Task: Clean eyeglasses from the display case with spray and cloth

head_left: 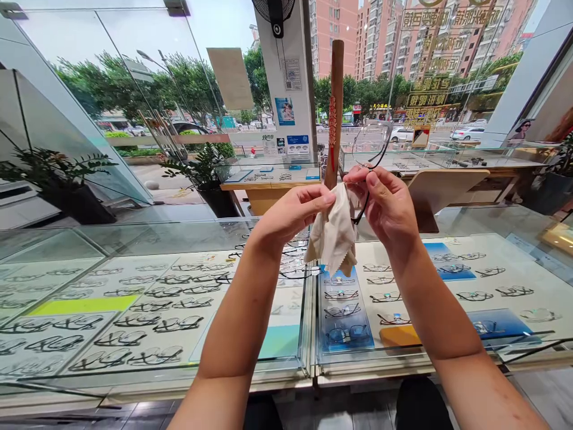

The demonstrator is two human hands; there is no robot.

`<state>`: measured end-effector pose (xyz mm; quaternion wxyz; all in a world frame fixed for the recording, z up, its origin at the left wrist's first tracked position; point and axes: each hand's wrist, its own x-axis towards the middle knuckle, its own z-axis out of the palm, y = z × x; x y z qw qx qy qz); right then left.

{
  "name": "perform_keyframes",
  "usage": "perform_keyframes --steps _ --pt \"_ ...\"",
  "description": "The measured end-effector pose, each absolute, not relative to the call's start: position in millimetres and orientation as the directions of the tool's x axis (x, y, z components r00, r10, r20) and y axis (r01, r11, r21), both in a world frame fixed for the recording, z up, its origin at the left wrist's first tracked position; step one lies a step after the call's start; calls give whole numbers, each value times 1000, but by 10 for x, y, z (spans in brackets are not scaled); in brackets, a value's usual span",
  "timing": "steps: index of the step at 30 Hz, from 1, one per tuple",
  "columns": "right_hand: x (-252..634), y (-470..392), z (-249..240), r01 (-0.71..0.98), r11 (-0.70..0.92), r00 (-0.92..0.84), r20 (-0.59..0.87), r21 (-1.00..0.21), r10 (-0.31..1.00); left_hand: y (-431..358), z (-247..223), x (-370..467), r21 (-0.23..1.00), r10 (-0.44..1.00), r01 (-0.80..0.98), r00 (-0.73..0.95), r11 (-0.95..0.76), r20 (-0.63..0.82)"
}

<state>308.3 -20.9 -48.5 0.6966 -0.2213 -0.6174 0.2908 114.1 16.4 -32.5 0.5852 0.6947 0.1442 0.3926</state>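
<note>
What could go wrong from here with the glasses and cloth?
The glasses could slip: the right hand holds them with its fingers above a glass display case. The cloth hangs loose from the left hand, near a dark temple arm, so it might snag.

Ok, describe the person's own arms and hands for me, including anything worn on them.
The left hand and right hand wear no gloves. Both wrists are bare, with no watch or bracelet. No ring shows, though some fingers are partly hidden. The left arm and right arm show no sleeves within the frame.
</note>
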Motion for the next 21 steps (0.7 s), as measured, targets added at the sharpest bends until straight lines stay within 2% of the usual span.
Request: perform_keyframes --steps 7,13,18,21 --pt "3047 -225 -460 -94 699 -50 704 -709 708 164 -378 1215 927 680 -277 631 -252 374" --pt "3041 -202 -474 -139 700 -57 711 -701 701 177 -449 1310 917 663 -310 635 -252 397" --pt "3059 -201 -479 -105 657 -108 666 -746 738 136 -446 1348 915 682 -304 611 -266 401" --pt "3054 -199 -475 -117 670 -82 680 -733 729 97 -430 1345 910 692 -309 592 -278 413"
